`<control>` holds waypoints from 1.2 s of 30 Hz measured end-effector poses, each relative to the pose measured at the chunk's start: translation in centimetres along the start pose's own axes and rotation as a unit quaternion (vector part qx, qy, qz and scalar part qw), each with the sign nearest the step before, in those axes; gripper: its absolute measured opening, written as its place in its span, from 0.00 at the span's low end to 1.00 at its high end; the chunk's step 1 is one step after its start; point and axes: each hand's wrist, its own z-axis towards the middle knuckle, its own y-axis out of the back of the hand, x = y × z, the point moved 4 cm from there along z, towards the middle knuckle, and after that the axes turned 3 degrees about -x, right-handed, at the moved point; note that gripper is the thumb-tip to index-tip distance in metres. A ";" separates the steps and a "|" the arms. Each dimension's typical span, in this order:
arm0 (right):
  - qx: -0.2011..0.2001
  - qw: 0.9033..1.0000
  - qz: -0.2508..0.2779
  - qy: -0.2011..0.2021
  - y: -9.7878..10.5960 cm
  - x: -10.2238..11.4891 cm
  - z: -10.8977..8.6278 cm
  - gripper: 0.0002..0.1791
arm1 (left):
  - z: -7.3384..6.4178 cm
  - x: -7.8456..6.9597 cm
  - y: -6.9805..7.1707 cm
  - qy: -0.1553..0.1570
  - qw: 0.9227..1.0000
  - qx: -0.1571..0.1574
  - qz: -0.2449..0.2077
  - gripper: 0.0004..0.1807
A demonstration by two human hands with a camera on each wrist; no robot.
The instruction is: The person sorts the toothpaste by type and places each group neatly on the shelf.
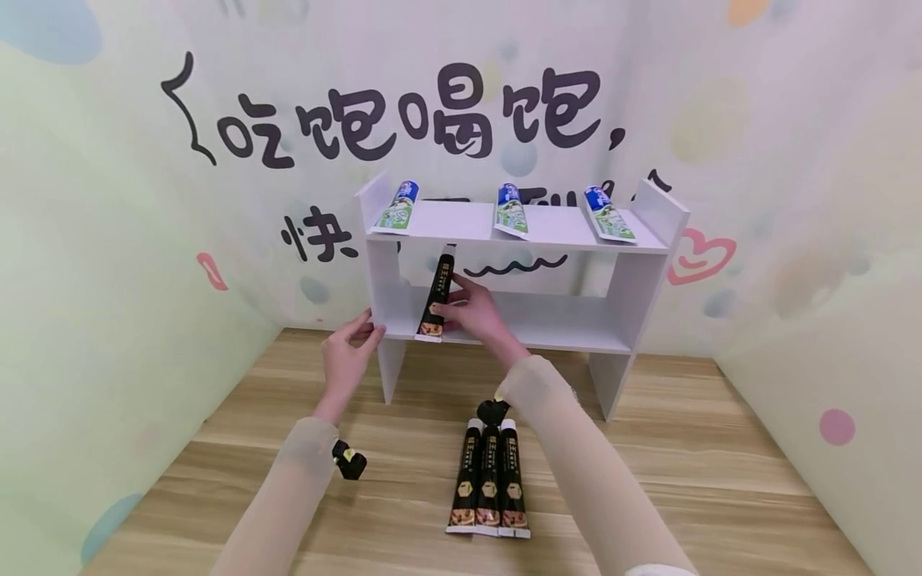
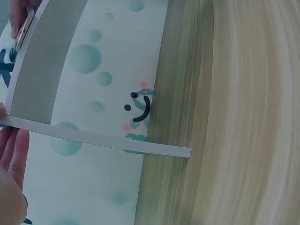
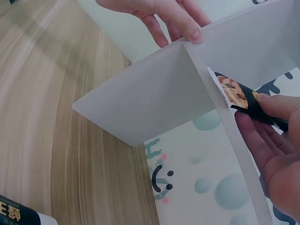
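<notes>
My right hand (image 1: pixel 473 310) grips a black toothpaste tube (image 1: pixel 438 298) between thumb and fingers, its crimped end toward me. This tube is over the left part of the white shelf's (image 1: pixel 555 320) middle board; in the right wrist view its crimped end (image 3: pixel 223 89) lies right at the board's front edge. At the shelf's left side panel (image 3: pixel 145 93), my left hand (image 1: pixel 348 356) holds the front edge, thumb on one side and fingers on the outer side. Three more black toothpaste tubes (image 1: pixel 489 480) lie side by side on the wooden table, caps pointing toward the shelf.
On the top board (image 1: pixel 461 220) lie three blue-and-green tubes: one at the left (image 1: pixel 398 208), one in the middle (image 1: pixel 511 211), one at the right (image 1: pixel 608 214). A printed wall (image 1: pixel 324 72) stands close behind the shelf. Wooden tabletop (image 1: pixel 691 464) extends on both sides.
</notes>
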 end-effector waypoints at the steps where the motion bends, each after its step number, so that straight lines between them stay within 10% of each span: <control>1: 0.001 1.000 -0.002 0.001 -0.1 0.1 0.1 0.48 | 0.0 -0.1 0.0 0.000 1.000 -0.001 0.000 0.21; 13: 0.044 0.998 -0.042 0.021 -0.5 0.3 0.2 0.44 | 0.1 -0.2 -0.1 -0.003 1.000 -0.006 -0.001 0.20; 25: 0.050 0.973 -0.214 0.075 -1.3 0.7 0.3 0.45 | 0.0 -0.3 -0.1 0.004 1.000 0.002 -0.004 0.20; 36: 0.056 0.973 -0.217 0.060 -2.0 0.6 0.1 0.44 | 0.0 -0.3 -0.2 0.006 1.000 0.000 -0.002 0.20</control>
